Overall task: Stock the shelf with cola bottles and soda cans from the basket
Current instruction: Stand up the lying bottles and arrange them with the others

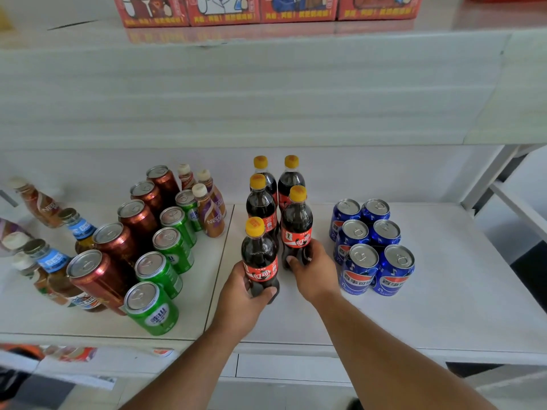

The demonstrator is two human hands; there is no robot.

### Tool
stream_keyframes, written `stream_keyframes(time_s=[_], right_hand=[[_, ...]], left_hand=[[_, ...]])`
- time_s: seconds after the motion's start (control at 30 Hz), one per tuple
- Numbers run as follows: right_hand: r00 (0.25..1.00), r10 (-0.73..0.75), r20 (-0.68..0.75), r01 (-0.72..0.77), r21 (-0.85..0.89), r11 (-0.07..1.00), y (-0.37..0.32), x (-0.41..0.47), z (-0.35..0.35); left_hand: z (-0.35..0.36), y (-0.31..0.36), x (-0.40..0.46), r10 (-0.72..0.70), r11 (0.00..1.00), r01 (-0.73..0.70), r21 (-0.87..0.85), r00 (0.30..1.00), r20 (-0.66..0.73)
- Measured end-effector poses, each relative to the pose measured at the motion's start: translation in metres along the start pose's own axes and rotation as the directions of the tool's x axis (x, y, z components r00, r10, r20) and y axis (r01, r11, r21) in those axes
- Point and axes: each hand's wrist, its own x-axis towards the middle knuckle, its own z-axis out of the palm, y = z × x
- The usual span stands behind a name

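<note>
Several cola bottles with yellow caps and red labels stand in two rows on the white shelf [444, 291]. My left hand [239, 297] grips the base of the nearest cola bottle [259, 255], upright at the front of the left row. My right hand [313, 270] holds the lower part of the front cola bottle of the right row [297, 229]. Behind them stand three more cola bottles [262, 202]. Several blue soda cans [373, 250] stand in two rows to the right of my right hand. The basket is out of view.
Green cans [159, 273] and dark red cans [118, 247] stand in rows on the left half of the shelf, with coffee bottles [210, 208] behind and beer bottles [53, 261] at the far left. Red boxes [266, 10] sit on the upper shelf.
</note>
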Motion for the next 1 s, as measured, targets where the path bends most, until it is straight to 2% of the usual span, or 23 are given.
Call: stream_keyframes(time_s=[1.0], right_hand=[[0.999,0.035,0.0,-0.035,0.037,0.999,-0.009,0.036,0.012]], left_hand=[[-0.004,-0.002,0.001,0.007,1.0,-0.006,-0.019,0.999,0.038]])
